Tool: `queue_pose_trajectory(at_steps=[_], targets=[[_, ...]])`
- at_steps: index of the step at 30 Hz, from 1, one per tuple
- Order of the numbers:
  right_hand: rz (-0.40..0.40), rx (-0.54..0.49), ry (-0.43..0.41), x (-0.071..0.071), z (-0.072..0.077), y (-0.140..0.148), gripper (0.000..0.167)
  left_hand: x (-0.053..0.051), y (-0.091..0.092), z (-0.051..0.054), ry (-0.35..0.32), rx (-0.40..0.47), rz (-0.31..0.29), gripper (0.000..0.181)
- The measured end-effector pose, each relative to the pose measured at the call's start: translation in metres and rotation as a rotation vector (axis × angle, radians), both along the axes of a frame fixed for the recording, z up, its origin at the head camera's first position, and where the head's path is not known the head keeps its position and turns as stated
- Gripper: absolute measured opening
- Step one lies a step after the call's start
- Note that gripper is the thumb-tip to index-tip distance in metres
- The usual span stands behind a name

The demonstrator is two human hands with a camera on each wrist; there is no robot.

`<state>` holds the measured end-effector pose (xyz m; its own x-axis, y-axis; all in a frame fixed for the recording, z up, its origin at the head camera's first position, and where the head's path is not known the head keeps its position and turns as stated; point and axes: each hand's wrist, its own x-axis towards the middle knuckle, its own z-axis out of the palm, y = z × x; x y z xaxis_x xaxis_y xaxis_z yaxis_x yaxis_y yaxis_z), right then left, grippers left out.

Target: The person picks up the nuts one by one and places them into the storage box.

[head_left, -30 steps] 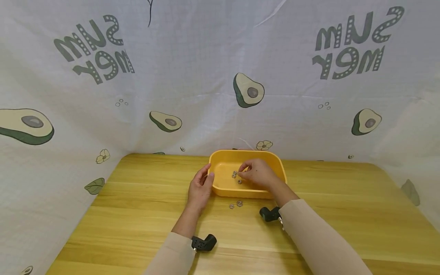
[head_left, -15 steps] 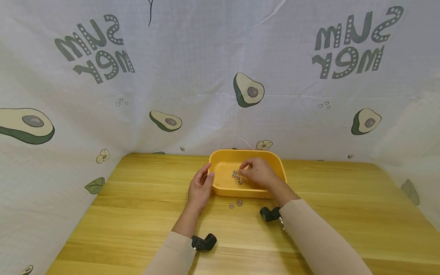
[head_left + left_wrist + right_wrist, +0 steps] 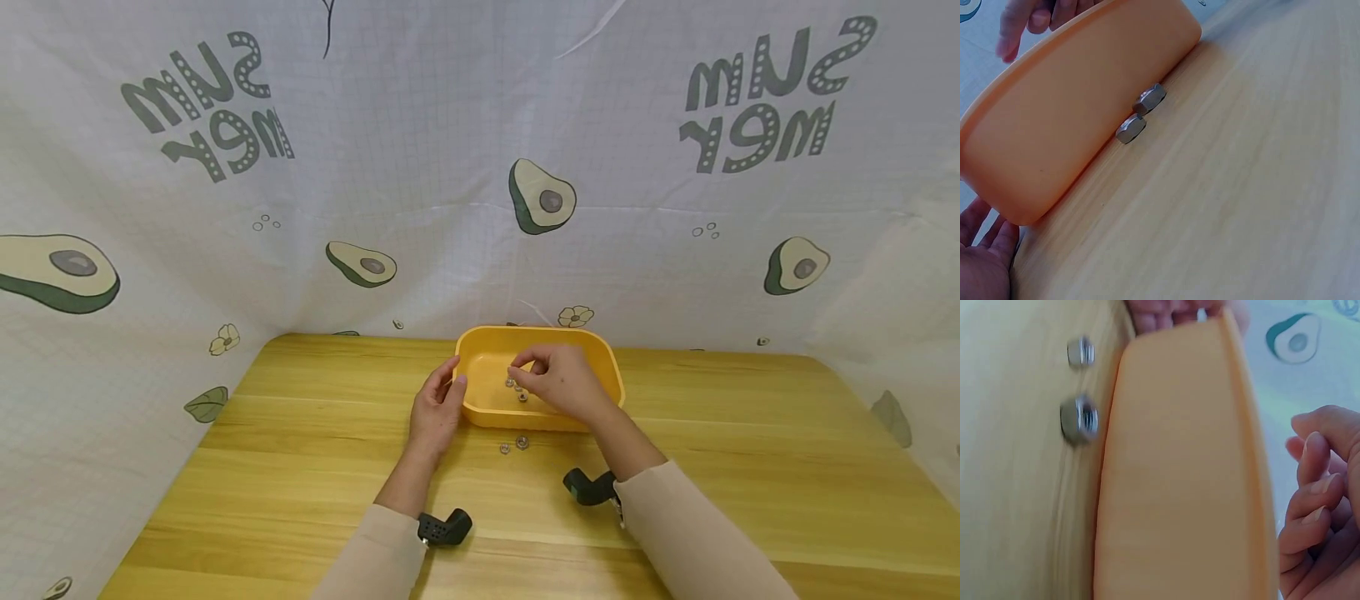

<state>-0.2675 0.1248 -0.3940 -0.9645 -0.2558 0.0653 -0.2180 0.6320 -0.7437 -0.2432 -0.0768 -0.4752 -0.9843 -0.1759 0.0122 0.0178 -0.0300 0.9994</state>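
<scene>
My right hand [image 3: 558,379] hovers inside the yellow tray [image 3: 480,417], its thumb and index fingertips close together just above several small metal nuts [image 3: 522,397]. Whether a nut sits between those fingertips is hidden. In the right wrist view its other fingers [image 3: 1310,519] are curled toward the palm. At the tray's left end, my left hand [image 3: 437,412] rests against the wall with loosely bent fingers, the thumb near the front corner. Outside the tray, close to its front wall, lie a larger hex nut [image 3: 522,442] and a smaller hex nut [image 3: 505,448].
The tray stands at the back of a wooden table [image 3: 300,483], close to a white cloth [image 3: 450,125] printed with avocados. Black wrist cameras [image 3: 446,528] sit on both forearms above the table.
My right fingertips have shifted left across the tray, over a nut that showed half a second ago. The right forearm has drawn slightly toward me. Another nut came into sight under that hand. Left hand still.
</scene>
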Motion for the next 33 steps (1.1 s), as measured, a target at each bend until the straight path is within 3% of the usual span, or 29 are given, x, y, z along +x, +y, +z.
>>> queue_pose_trajectory(at_steps=[12,16,20,24,28,33], targets=[[0.044,-0.017,-0.034,0.042,-0.002,-0.006,0.008,0.0,0.001,-0.001,-0.003,-0.015,0.012,0.042],[0.058,-0.015,-0.044,0.054,-0.008,-0.007,0.005,0.001,0.001,0.0,-0.004,-0.017,0.01,0.042],[0.129,-0.01,-0.072,0.065,-0.018,-0.012,0.004,0.001,0.001,0.0,-0.002,-0.011,0.007,0.042],[0.178,0.063,-0.093,0.07,-0.031,-0.014,0.01,0.0,0.001,0.001,0.001,-0.011,0.0,0.042],[0.18,0.143,-0.074,0.068,-0.042,-0.013,0.016,-0.001,0.001,0.001,-0.007,-0.01,0.005,0.041],[0.164,0.171,-0.055,0.066,-0.046,-0.011,0.021,0.0,0.0,0.0,-0.004,-0.012,0.007,0.041]])
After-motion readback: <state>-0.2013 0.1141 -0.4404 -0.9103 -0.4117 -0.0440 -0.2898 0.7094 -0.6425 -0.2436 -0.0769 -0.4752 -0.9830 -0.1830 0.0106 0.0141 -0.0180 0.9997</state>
